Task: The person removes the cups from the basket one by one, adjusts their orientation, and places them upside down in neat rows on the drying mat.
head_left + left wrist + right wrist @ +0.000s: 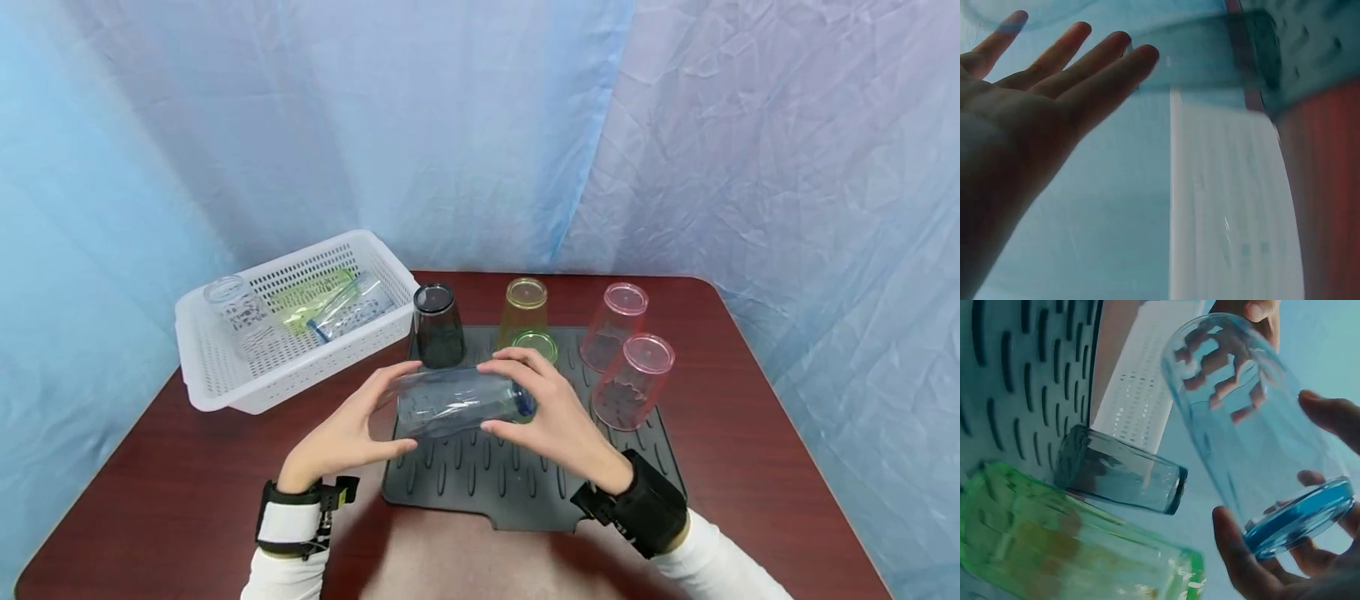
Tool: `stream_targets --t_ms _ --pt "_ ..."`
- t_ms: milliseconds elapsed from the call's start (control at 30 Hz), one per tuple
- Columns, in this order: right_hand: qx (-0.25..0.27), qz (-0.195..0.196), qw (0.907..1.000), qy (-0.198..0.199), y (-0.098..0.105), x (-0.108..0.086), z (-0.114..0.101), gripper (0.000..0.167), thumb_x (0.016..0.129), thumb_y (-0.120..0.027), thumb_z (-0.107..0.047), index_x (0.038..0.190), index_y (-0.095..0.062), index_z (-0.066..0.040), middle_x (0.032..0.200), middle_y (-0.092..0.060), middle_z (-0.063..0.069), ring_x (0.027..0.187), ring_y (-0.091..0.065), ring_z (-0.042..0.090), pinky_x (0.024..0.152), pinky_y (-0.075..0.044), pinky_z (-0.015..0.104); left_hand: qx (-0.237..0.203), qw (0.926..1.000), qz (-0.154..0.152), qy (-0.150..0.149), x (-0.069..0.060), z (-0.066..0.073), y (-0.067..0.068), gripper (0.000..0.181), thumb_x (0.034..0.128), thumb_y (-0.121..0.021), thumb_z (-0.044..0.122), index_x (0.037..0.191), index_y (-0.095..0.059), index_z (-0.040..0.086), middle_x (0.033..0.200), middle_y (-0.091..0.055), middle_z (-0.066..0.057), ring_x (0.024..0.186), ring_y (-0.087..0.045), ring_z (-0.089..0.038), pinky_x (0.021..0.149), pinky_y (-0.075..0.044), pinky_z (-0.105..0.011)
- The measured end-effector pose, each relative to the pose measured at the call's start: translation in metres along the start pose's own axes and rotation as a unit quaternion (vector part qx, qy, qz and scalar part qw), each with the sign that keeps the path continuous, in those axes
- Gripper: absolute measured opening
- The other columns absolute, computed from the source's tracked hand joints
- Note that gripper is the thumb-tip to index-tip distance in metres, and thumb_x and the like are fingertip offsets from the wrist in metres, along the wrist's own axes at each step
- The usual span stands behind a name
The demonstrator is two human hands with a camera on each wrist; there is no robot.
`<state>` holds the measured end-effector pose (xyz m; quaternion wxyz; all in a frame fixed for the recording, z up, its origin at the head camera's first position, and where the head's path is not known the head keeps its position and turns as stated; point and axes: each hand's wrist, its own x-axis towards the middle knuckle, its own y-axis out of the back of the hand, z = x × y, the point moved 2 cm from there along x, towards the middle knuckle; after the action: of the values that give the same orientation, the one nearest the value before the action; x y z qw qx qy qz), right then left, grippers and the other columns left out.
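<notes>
A clear bluish drinking glass [453,404] is held on its side above the mat, its thick blue base to the right. My right hand [555,408] grips it near the base, thumb below and fingers above. My left hand [341,433] is spread around the mouth end, thumb and fingers apart; in the left wrist view its fingers [1107,78] look straight. Whether they touch the rim is unclear. Behind the held glass stand upside-down glasses: a dark grey one [440,329], a yellow one [525,308] and a green one [536,343], partly hidden.
A black ridged drying mat [480,479] lies on the dark red table [738,433]. Two pink glasses [617,325] stand upside down at its right. At the left, a white perforated basket [300,371] contains several glasses, some lying down. A blue curtain [480,133] hangs behind.
</notes>
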<state>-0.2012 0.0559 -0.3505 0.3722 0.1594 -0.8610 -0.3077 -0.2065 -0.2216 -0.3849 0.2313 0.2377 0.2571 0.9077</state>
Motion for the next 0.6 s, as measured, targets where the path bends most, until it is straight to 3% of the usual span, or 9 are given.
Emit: stream_targets --t_ms 100,300,467,600 --pt "-0.063 -0.024 0.9977 0.005 -0.002 0.011 -0.005 0.061 0.079 -0.081 -0.026 0.134 -0.054 -0.018 0.139 -0.043 0.005 0.125 -0.041 0.016 0.095 -0.041 0.029 0.012 0.9990 0.035 0.023 -0.017 -0.010 0.009 0.084 0.0817 -0.078 0.012 0.150 -0.030 0.016 0.148 -0.037 -0.004 0.134 -0.037 -0.028 0.106 -0.033 -0.047" --pt "-0.152 -0.066 0.9861 0.008 -0.010 0.033 -0.011 0.059 0.080 -0.080 -0.026 0.133 -0.055 -0.022 0.138 -0.044 0.005 0.124 -0.040 0.019 0.066 -0.043 0.026 0.039 0.9945 0.079 0.056 -0.049 -0.017 0.021 0.069 0.0847 -0.075 0.009 0.144 -0.040 0.012 0.138 -0.049 -0.005 0.127 -0.046 -0.030 0.103 -0.037 -0.028" --pt "-0.184 -0.122 0.9753 -0.007 -0.014 0.056 -0.018 0.058 0.078 -0.082 -0.026 0.130 -0.057 -0.024 0.134 -0.045 0.003 0.121 -0.041 0.020 0.062 -0.042 0.028 0.067 0.9882 0.123 0.063 -0.065 -0.014 0.024 0.064 0.0835 -0.075 0.004 0.140 -0.046 0.013 0.133 -0.054 -0.007 0.123 -0.050 -0.025 0.099 -0.036 -0.015" --pt "-0.216 -0.165 0.9624 -0.009 -0.020 0.073 -0.019 0.057 0.079 -0.081 -0.024 0.130 -0.057 -0.024 0.134 -0.044 0.004 0.118 -0.042 0.022 0.060 -0.043 0.027 0.086 0.9827 0.142 0.082 -0.076 -0.013 0.021 0.062 0.0829 -0.075 0.005 0.138 -0.047 0.011 0.132 -0.055 -0.008 0.120 -0.051 -0.028 0.097 -0.035 -0.012"
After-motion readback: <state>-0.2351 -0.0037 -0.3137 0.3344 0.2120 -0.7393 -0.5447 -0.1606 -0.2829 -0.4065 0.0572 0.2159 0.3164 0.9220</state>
